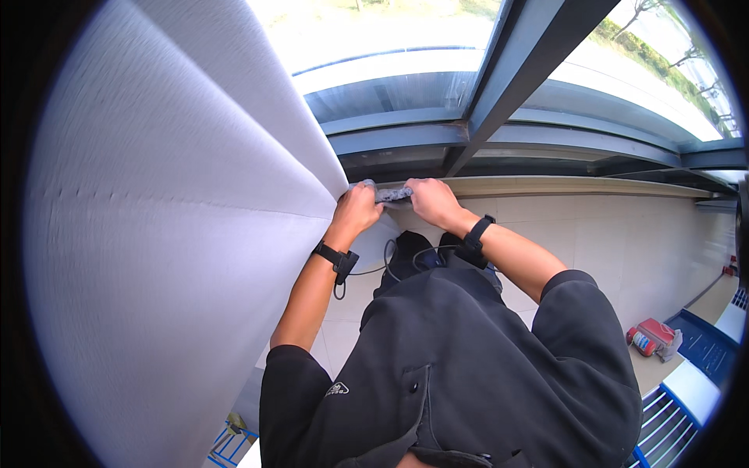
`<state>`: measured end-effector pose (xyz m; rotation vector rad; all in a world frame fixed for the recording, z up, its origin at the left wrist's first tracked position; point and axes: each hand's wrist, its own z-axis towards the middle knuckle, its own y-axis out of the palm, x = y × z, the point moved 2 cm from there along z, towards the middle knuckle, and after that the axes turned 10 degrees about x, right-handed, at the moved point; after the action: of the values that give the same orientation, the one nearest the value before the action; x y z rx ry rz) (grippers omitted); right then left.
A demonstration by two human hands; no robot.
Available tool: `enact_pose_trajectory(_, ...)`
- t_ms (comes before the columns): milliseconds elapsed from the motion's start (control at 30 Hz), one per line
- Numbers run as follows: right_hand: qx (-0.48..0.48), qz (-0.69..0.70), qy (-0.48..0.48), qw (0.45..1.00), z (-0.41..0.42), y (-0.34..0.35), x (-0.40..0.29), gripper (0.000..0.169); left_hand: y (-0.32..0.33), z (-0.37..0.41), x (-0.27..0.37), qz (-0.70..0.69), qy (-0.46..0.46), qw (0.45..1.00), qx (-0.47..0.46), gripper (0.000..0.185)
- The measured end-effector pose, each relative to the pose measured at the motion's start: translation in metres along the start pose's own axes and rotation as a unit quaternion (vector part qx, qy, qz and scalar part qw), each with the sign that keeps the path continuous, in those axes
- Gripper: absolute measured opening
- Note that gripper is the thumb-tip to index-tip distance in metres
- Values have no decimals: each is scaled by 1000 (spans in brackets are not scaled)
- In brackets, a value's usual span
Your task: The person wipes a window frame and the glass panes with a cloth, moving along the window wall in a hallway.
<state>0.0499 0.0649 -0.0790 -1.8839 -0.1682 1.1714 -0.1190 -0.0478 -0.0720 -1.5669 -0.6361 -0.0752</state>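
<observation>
Both my hands are close together in front of me, below the window frame. My left hand (pixel 358 209) is closed around one end of a crumpled grey strip (pixel 394 194), which could be cloth or plastic. The strip's other end is pinched in my right hand (pixel 436 203). It stretches roughly level across the short gap between them. A large pale curtain or sheet (pixel 175 245) hangs in folds on the left, its edge right against my left hand. Each wrist wears a black strap with a small device, the left one (pixel 338 262) trailing a cable.
Ahead is a grey metal window frame (pixel 515 88) with a ledge (pixel 526 186) beneath it. Pale floor tiles (pixel 544 240) extend to the right. A red fire extinguisher (pixel 641 341), a red box (pixel 658 330) and a blue metal rack (pixel 670 418) stand at the lower right.
</observation>
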Motion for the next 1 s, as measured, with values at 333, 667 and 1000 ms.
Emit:
enact_pose_trajectory(333,147,130,-144,970,8,-21,-64,22,-42,-6,-27,-283,-144,893,320,28)
enact_pose_trajectory(667,351,40,-385,853,71,-48,-126,39,-90,25,-10,-107,10,876,470,43)
enact_pose_trajectory(1000,347,-159,-424,822,92,27,-80,29,-53,29,-24,311,59,901,296,50)
